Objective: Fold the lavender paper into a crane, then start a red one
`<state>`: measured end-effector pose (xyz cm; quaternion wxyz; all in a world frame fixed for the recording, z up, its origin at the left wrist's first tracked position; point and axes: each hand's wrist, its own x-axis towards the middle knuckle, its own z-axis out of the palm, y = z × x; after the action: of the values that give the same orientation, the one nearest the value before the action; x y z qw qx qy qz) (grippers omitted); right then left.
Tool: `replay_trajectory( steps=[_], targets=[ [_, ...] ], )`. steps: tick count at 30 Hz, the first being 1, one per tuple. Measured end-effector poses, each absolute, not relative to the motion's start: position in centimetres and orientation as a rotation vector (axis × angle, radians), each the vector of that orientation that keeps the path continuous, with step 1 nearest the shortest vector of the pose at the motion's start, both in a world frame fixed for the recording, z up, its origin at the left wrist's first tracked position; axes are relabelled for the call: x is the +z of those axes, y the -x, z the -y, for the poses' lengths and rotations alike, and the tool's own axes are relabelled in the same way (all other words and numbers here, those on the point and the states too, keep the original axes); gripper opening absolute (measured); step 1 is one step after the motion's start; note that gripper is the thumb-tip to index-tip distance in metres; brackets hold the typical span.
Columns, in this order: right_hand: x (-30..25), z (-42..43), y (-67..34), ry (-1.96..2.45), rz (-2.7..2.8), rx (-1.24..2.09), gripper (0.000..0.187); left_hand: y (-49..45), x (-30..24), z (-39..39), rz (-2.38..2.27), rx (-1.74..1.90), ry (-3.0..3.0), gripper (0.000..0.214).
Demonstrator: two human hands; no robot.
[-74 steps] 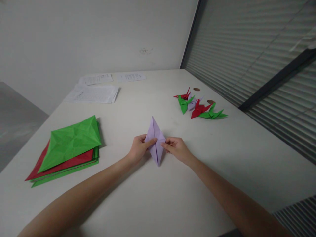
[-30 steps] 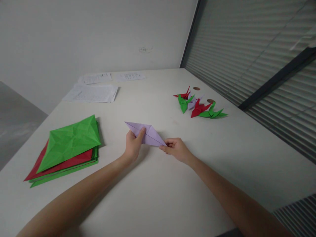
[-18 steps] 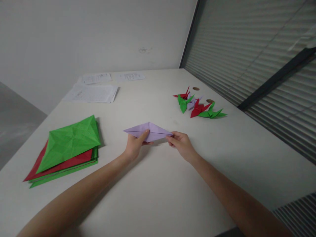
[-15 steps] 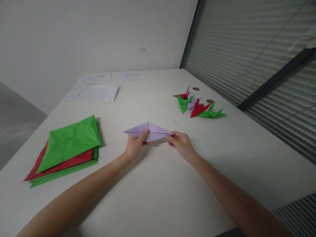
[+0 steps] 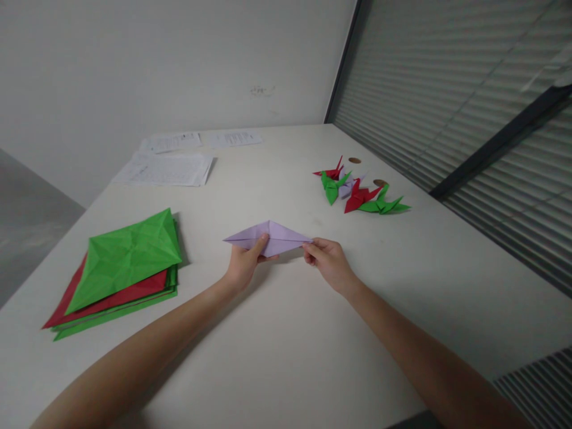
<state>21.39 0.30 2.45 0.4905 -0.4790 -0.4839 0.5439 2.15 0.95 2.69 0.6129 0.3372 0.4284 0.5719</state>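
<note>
A piece of folded lilac origami paper [image 5: 286, 238], shaped as a long diamond with a crease along its middle, is held just above the white table. My left hand [image 5: 245, 260] grips its lower edge near the centre, thumb on top and fingers underneath. At the right tip of the paper, my right hand [image 5: 327, 257] pinches the point between thumb and forefinger. The paper's left tip sticks out free beyond my left hand. Its underside is hidden from me.
A stack of creased green paper [image 5: 129, 256] and red paper [image 5: 75, 298] lies at the left. Several folded cranes, among them a red crane [image 5: 357, 196] and a green crane [image 5: 386, 204], sit at the back right. Printed sheets [image 5: 165, 170] lie far left, and blinds [image 5: 447, 89] line the right.
Almost nothing differs. The fingers of my right hand have shifted very slightly at the paper's right tip, while my left hand keeps its hold.
</note>
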Motion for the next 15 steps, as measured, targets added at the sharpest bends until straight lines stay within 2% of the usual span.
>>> replay_trajectory(
  steps=[9, 13, 15],
  targets=[
    [2.3, -0.5, -21.9, 1.167, 1.287, 1.259, 0.038, -1.9, 2.3, -1.3, -0.980, 1.343, -0.776, 0.051],
    [2.9, -0.3, -21.6, 1.171, 1.314, 1.348, 0.032, -2.1, 2.1, -1.2, -1.000, 1.355, -0.747, 0.049],
    [3.1, -0.2, -21.5, 1.172, 1.326, 1.402, 0.037, -2.3, 2.0, -1.0, -1.004, 1.348, -0.761, 0.048]
  ],
)
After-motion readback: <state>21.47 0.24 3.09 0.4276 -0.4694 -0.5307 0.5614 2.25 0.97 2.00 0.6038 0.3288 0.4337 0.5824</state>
